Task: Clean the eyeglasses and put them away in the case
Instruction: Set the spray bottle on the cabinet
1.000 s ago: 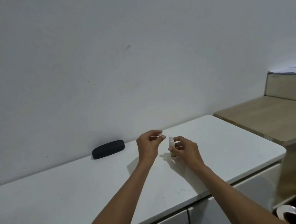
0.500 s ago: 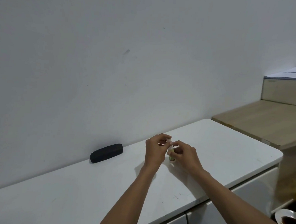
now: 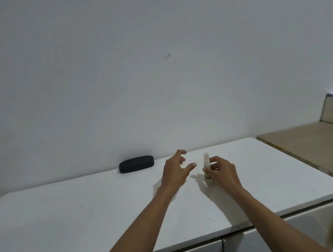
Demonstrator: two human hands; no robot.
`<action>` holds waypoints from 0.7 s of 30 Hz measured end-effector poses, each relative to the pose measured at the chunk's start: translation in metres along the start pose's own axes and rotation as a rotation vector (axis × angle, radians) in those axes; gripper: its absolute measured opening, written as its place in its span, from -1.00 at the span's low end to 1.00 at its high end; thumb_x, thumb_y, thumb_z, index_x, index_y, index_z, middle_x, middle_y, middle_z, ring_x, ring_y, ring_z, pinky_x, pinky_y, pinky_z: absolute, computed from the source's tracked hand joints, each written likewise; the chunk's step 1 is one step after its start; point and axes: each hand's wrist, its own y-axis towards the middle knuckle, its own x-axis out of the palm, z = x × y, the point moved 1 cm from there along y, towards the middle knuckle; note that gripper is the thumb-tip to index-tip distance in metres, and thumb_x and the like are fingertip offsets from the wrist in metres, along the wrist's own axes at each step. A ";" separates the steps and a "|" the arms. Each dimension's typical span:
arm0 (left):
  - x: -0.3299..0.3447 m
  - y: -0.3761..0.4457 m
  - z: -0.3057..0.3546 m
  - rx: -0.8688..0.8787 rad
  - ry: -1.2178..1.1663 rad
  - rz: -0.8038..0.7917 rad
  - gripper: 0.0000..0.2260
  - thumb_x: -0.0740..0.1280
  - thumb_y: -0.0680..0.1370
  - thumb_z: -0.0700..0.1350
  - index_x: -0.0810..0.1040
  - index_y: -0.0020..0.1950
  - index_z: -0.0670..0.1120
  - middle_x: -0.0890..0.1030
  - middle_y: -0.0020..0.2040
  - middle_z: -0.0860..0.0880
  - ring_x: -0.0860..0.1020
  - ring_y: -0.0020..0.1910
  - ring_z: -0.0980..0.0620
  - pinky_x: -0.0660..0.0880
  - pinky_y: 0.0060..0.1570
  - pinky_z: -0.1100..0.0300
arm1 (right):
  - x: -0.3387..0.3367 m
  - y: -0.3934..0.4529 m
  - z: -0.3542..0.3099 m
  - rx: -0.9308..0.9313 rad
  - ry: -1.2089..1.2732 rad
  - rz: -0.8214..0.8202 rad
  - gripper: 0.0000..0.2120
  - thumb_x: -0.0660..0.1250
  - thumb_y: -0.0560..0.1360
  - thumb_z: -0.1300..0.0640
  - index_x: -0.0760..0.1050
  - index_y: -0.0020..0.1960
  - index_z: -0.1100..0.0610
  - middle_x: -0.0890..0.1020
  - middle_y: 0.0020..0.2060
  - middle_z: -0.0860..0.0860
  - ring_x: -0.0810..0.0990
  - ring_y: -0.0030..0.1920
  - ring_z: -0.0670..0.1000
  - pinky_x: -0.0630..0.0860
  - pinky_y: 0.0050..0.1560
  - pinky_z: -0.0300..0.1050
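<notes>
Now my left hand (image 3: 176, 169) has let go and moved away from the little spray bottle (image 3: 206, 167), and its fingers are spread loose in the air. My right hand (image 3: 222, 169) pinches the bottle and keeps it standing on the white counter (image 3: 88, 208). That bottle is thin and tall, so it could tip over and roll if I bump it when I let go. Its top is white and its bottom half looks yellow-green, though it is a bit blurry. My glasses case (image 3: 136, 164) is dark, long and shut, lying by the wall, well apart from my hands. I cannot see the eyeglasses anywhere; maybe they are inside the case.
</notes>
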 end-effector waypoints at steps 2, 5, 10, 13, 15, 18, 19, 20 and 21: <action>-0.022 -0.009 -0.027 -0.046 0.148 0.036 -0.61 0.48 0.51 0.12 0.54 0.27 0.03 0.64 0.14 -0.01 0.60 0.07 0.04 0.46 -0.09 0.28 | 0.008 0.002 -0.007 -0.007 -0.005 0.004 -0.86 0.50 0.50 0.09 0.62 0.04 -0.01 0.74 -0.25 -0.10 0.67 -0.32 -0.28 0.42 -0.31 -0.29; -0.056 -0.025 -0.070 -0.140 0.298 0.048 -0.60 0.42 0.54 0.15 0.53 0.32 0.04 0.58 0.29 -0.01 0.57 0.22 0.04 0.50 0.19 0.12 | 0.031 0.008 -0.021 -0.034 0.023 -0.019 -0.86 0.50 0.48 0.12 0.63 0.03 0.01 0.74 -0.26 -0.09 0.70 -0.32 -0.20 0.47 -0.29 -0.21; -0.099 -0.035 -0.111 -0.214 0.561 0.140 -0.43 0.30 0.58 0.26 0.49 0.43 -0.10 0.54 0.40 -0.07 0.46 0.42 -0.04 0.37 0.42 0.06 | 0.081 0.025 -0.044 -0.052 0.071 -0.069 -0.86 0.51 0.48 0.16 0.64 0.03 0.06 0.72 -0.28 -0.11 0.69 -0.27 -0.12 0.53 -0.23 -0.19; -0.102 -0.032 -0.122 -0.305 0.733 0.095 -0.22 0.12 0.57 0.41 0.39 0.49 -0.21 0.43 0.49 -0.17 0.34 0.50 -0.14 0.25 0.48 0.00 | 0.112 0.041 -0.051 -0.041 0.105 -0.093 -0.86 0.50 0.49 0.15 0.63 0.04 0.05 0.73 -0.20 -0.03 0.72 -0.17 0.00 0.67 -0.01 0.05; -0.097 -0.027 -0.128 -0.360 0.812 0.034 -0.09 0.00 0.55 0.46 0.20 0.59 -0.26 0.25 0.59 -0.24 0.20 0.58 -0.18 0.13 0.56 -0.05 | 0.131 0.053 -0.053 -0.043 0.094 -0.096 -0.83 0.49 0.50 0.15 0.63 0.09 0.07 0.73 -0.11 0.03 0.71 -0.13 0.02 0.67 0.02 0.07; -0.094 -0.022 -0.134 -0.382 0.855 -0.040 -0.07 -0.06 0.56 0.45 0.03 0.64 -0.27 0.09 0.65 -0.25 0.05 0.64 -0.17 0.00 0.60 -0.09 | 0.153 0.071 -0.054 -0.044 0.066 -0.086 -0.80 0.46 0.54 0.18 0.62 0.16 0.13 0.68 -0.06 0.03 0.64 -0.15 0.00 0.54 -0.16 -0.20; -0.094 -0.021 -0.135 -0.385 0.855 -0.051 -0.07 -0.06 0.56 0.45 0.00 0.64 -0.27 0.06 0.65 -0.24 0.02 0.64 -0.16 -0.03 0.60 -0.09 | 0.159 0.077 -0.054 -0.048 0.056 -0.081 -0.80 0.45 0.55 0.18 0.62 0.17 0.14 0.66 -0.07 0.04 0.63 -0.13 0.02 0.48 -0.20 -0.25; -0.095 -0.020 -0.135 -0.386 0.855 -0.057 -0.07 -0.05 0.56 0.45 -0.01 0.64 -0.27 0.05 0.66 -0.24 0.00 0.65 -0.16 -0.05 0.60 -0.09 | 0.164 0.083 -0.053 -0.048 0.047 -0.077 -0.80 0.45 0.55 0.18 0.62 0.17 0.14 0.67 -0.06 0.04 0.63 -0.11 0.05 0.46 -0.21 -0.27; -0.095 -0.020 -0.136 -0.390 0.852 -0.061 -0.07 -0.05 0.56 0.45 -0.02 0.64 -0.27 0.04 0.66 -0.24 -0.01 0.65 -0.15 -0.07 0.61 -0.09 | 0.169 0.089 -0.053 -0.051 0.042 -0.078 -0.80 0.45 0.56 0.18 0.63 0.17 0.14 0.68 -0.06 0.05 0.64 -0.09 0.06 0.46 -0.22 -0.26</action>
